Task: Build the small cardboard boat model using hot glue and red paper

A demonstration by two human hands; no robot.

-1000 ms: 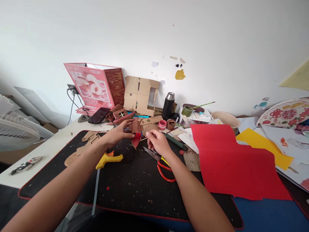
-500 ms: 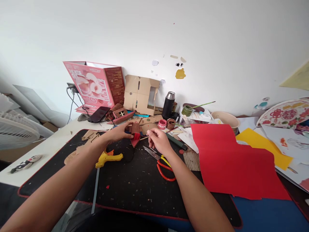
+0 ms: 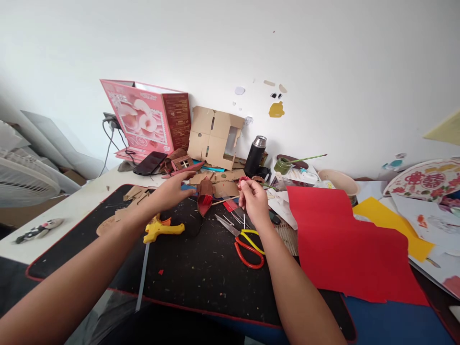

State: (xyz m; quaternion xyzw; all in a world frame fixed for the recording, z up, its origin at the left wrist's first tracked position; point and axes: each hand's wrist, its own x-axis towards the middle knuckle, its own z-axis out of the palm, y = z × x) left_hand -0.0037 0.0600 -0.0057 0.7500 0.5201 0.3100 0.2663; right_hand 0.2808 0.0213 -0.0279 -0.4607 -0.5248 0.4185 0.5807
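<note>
A small reddish-brown model boat [image 3: 205,188] with red on its near end stands at the back of the black mat. My left hand [image 3: 175,190] is just left of it, thumb and fingers apart, holding nothing. To the boat's right, my right hand [image 3: 256,199] is raised with its fingers curled together in front of the paint jars; what they hold, if anything, is hidden. Below that hand lie scissors [image 3: 247,245] with red and yellow handles. A yellow glue gun [image 3: 163,229] with a long glue stick lies below my left forearm.
Behind are a second model boat [image 3: 182,165], a cut cardboard sheet [image 3: 212,136], a black flask [image 3: 256,155] and a green paint jar [image 3: 282,166] with a brush across it. Red paper [image 3: 345,244] covers the right side. A phone [image 3: 149,163] lies at the left back.
My left hand has let go of the model boat and moved off to its left. My right hand has moved right and up, away from the boat to the paint jars. The view has shifted slightly.
</note>
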